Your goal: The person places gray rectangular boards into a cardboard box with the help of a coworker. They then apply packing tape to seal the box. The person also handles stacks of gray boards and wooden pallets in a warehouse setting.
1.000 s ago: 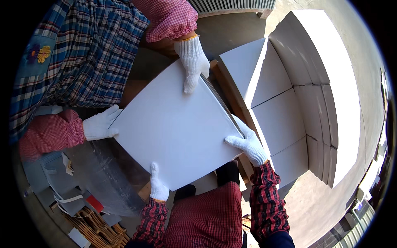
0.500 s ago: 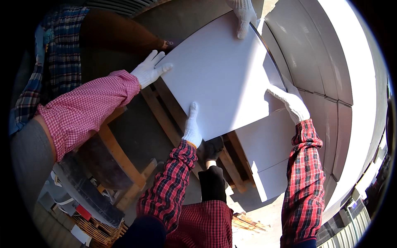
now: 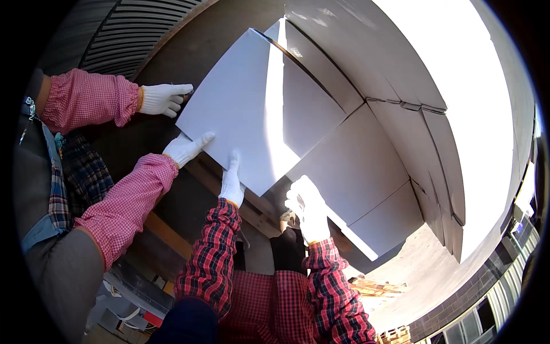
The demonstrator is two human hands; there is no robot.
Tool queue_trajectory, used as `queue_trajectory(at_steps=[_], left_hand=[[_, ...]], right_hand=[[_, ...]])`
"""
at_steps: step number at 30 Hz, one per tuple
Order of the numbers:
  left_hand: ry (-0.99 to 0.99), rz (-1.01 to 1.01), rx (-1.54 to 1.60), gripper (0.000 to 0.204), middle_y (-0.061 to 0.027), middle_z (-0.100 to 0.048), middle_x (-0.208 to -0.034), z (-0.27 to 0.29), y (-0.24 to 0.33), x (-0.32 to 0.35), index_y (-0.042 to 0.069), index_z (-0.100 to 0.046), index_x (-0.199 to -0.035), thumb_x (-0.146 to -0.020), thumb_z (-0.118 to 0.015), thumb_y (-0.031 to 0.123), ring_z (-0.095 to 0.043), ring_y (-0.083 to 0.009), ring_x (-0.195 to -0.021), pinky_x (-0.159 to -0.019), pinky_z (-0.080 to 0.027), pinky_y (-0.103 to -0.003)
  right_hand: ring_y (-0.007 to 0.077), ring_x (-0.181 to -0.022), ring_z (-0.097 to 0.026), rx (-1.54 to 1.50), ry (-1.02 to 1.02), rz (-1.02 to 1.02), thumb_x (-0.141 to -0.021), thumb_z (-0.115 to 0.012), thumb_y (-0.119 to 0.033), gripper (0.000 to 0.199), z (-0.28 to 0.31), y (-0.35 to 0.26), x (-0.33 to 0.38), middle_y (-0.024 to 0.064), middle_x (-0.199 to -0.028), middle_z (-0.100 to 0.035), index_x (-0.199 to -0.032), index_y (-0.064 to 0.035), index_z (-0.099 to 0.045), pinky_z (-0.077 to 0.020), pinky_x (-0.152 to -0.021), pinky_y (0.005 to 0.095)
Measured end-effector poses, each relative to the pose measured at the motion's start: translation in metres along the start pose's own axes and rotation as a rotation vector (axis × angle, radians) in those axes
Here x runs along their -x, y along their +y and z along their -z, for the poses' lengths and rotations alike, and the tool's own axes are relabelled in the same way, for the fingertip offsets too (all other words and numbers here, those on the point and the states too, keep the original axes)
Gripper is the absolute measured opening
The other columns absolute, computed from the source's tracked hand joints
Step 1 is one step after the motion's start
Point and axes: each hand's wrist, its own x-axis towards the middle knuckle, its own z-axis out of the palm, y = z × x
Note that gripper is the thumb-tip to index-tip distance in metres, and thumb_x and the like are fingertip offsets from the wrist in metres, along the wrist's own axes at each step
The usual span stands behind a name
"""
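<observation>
Head view: the white board (image 3: 229, 109) lies ahead of both hands, beside white panels (image 3: 361, 160), a corner pointing back between them; its long axis is hard to tell. The left hand (image 3: 231, 182) is nearer, gripping its near edge, thumb on top. The right hand (image 3: 307, 209) sits apart, loosely open, holding nothing visible. A co-worker's hand (image 3: 186, 149) touches the same edge farther left.
</observation>
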Motion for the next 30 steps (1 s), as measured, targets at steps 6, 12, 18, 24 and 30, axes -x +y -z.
queue_trajectory(at_steps=[6,12,18,24,30], left_hand=[[-0.220,-0.033,-0.020,0.050,-0.0070,-0.058,-0.136,0.008,0.052,-0.006,0.005,-0.049,-0.144,-0.101,-0.067,0.023,-0.055,-0.0225,-0.128,-0.109,-0.046,-0.042],[-0.223,0.003,0.101,0.046,-0.0086,-0.057,-0.137,-0.012,0.070,-0.006,0.004,-0.048,-0.143,-0.103,-0.064,0.022,-0.053,-0.0239,-0.130,-0.112,-0.043,-0.041],[-0.264,-0.034,0.013,0.048,-0.0084,-0.057,-0.137,-0.029,0.072,0.001,0.004,-0.046,-0.145,-0.104,-0.062,0.022,-0.052,-0.0228,-0.130,-0.112,-0.043,-0.041],[-0.147,-0.001,0.087,0.046,-0.0080,-0.057,-0.137,-0.062,0.082,0.018,0.002,-0.047,-0.143,-0.102,-0.063,0.014,-0.055,-0.0225,-0.126,-0.108,-0.046,-0.039],[-0.177,-0.005,0.098,0.048,-0.0099,-0.056,-0.142,-0.059,0.083,0.014,0.005,-0.049,-0.145,-0.104,-0.063,0.025,-0.052,-0.0262,-0.132,-0.111,-0.044,-0.044]], right_hand=[[0.0358,-0.124,-0.054,-0.353,0.156,-0.361,-0.098,-0.064,-0.054,0.082,-0.044,0.105,0.004,0.0266,-0.153,-0.037,-0.153,-0.0010,-0.034,-0.0563,-0.093,0.0439],[0.0377,-0.140,-0.040,-0.838,0.042,-0.066,-0.100,-0.057,-0.056,0.078,-0.093,0.088,-0.038,0.0183,-0.151,-0.040,-0.151,-0.0014,-0.033,-0.0317,-0.119,0.0541],[0.0292,-0.142,-0.039,-0.378,-0.043,0.139,-0.101,-0.056,-0.050,0.077,-0.094,0.083,-0.030,0.0161,-0.157,-0.039,-0.154,0.0004,-0.030,-0.0294,-0.121,0.0441],[0.0311,-0.143,-0.038,-0.674,-0.009,0.077,-0.102,-0.047,-0.063,0.085,-0.110,0.053,-0.017,0.0188,-0.160,-0.036,-0.154,0.0009,-0.031,-0.0229,-0.124,0.0433],[0.0352,-0.143,-0.036,-0.804,-0.009,0.067,-0.101,-0.047,-0.065,0.087,-0.110,0.051,-0.020,0.0196,-0.159,-0.036,-0.155,0.0013,-0.031,-0.0218,-0.124,0.0463]])
